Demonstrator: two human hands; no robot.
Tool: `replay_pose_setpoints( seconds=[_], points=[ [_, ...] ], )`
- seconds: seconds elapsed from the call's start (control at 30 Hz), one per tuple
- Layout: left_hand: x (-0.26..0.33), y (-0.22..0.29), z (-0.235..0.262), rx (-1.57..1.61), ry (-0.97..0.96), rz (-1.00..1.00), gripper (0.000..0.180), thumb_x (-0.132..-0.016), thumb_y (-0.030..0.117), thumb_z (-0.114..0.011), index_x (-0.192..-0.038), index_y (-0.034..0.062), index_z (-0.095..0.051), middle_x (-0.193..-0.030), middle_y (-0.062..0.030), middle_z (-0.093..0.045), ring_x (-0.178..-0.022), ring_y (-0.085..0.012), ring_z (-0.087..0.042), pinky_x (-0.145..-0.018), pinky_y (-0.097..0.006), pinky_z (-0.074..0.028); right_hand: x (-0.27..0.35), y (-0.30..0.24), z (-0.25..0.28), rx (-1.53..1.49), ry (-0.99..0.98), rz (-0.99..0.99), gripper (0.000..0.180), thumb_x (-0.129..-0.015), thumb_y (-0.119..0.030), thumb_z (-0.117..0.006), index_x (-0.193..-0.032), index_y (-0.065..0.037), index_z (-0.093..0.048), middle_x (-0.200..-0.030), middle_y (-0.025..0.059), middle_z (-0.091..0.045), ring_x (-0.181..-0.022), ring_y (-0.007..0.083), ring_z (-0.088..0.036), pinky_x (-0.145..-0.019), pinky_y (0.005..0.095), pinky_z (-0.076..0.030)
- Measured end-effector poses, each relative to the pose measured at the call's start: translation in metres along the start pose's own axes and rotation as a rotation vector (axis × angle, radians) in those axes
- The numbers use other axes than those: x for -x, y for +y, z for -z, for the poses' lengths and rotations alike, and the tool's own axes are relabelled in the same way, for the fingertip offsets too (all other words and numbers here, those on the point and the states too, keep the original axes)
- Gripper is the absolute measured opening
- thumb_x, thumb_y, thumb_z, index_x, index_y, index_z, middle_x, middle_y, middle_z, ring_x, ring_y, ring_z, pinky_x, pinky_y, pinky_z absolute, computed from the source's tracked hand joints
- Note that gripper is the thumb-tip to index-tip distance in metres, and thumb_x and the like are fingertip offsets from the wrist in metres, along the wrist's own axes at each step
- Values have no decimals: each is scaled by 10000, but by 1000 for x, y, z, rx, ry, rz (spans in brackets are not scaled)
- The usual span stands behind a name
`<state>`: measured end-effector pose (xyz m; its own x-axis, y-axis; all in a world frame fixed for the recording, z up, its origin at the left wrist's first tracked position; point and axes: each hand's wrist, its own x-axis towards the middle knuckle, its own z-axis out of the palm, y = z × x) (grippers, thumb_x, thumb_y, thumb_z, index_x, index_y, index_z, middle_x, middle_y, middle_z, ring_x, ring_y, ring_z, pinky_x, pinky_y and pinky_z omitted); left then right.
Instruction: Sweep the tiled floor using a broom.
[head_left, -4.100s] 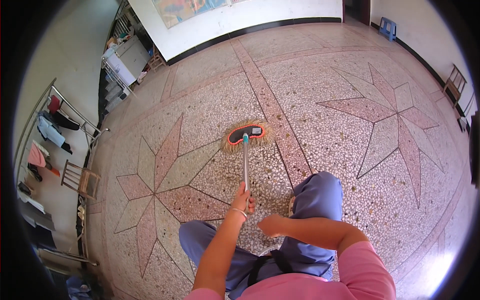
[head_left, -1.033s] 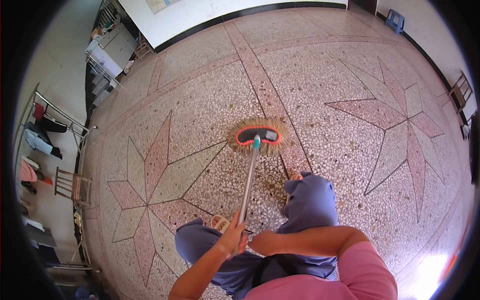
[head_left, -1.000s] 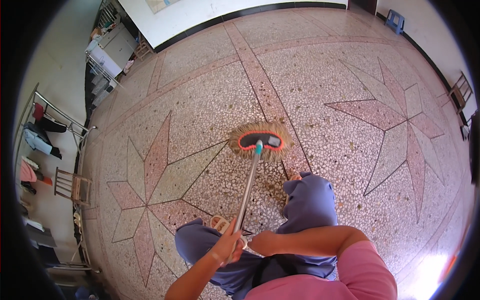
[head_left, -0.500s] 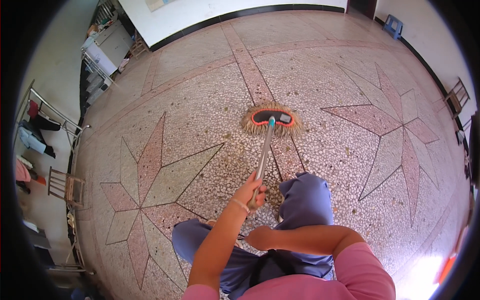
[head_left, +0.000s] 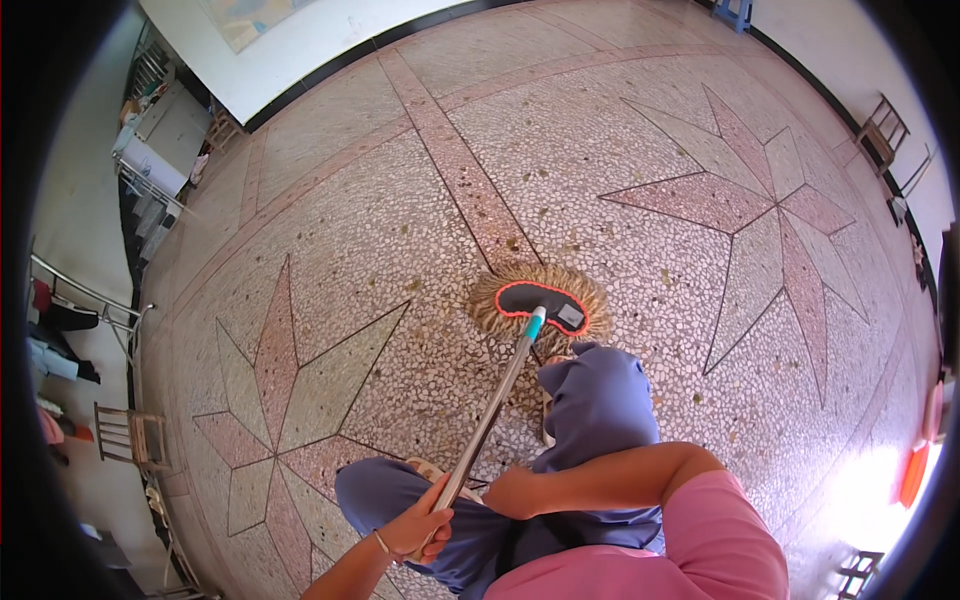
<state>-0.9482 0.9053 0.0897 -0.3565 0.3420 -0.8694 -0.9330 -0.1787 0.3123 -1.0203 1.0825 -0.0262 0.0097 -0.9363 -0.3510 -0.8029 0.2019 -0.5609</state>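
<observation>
A mop [head_left: 490, 412] with a silver pole slants up from my lap to the floor ahead. My left hand [head_left: 418, 532] is wrapped round the lower end of the pole, beside my left thigh. At the far end, the shaggy beige mop head [head_left: 590, 290] lies flat on the floor just beyond my right knee. Its dark plate [head_left: 522, 297] has an orange edge, and a teal joint links it to the pole. My right hand [head_left: 512, 493] is closed between my thighs, apart from the pole; what its fingers hold, if anything, is hidden.
Speckled stone floor [head_left: 440, 220] with inlaid star patterns surrounds me. Wooden chairs stand along the left [head_left: 150, 437] and right [head_left: 880, 135] walls. A metal rack [head_left: 80, 280] holds clothes at the left. Far left is a white cabinet [head_left: 165, 135]; a blue stool [head_left: 735, 12] stands far back.
My left hand has drawn the pole back toward me and to the left. The mop head has slid closer to my right knee and turned slightly. My right hand stays in my lap.
</observation>
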Motion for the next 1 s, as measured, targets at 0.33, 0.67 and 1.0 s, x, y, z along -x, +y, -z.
replay_pose_setpoints(
  seconds=[0.33,0.67,1.0],
  points=[
    [-163,120,-40,-189,1,-255,615,-905,185,-412,-1394,268,-48,-586,-38,-427,-366,-125,-369,-312,-275,-312,-6,-1,2,-4,-55,26,119,-712,-64,-556,-803,4,-589,-768,158,-633,-703,291,-639,-545,393,-502],
    [-73,134,-22,-572,-10,-45,646,-897,157,-418,-1397,288,-30,-543,-8,-390,-357,-93,-349,-314,-244,-286,7,-5,5,3,18,43,171,-735,-82,-529,-878,-3,-578,-829,157,-623,-780,310,-629,-561,403,-505],
    [-98,162,-49,-328,-251,-60,614,-885,115,-437,-1398,222,-117,-684,-40,-465,-393,-70,-394,-305,-209,-301,19,-1,9,7,81,18,162,-723,-66,-555,-825,-4,-665,-867,138,-651,-796,276,-638,-557,391,-510]
  ],
)
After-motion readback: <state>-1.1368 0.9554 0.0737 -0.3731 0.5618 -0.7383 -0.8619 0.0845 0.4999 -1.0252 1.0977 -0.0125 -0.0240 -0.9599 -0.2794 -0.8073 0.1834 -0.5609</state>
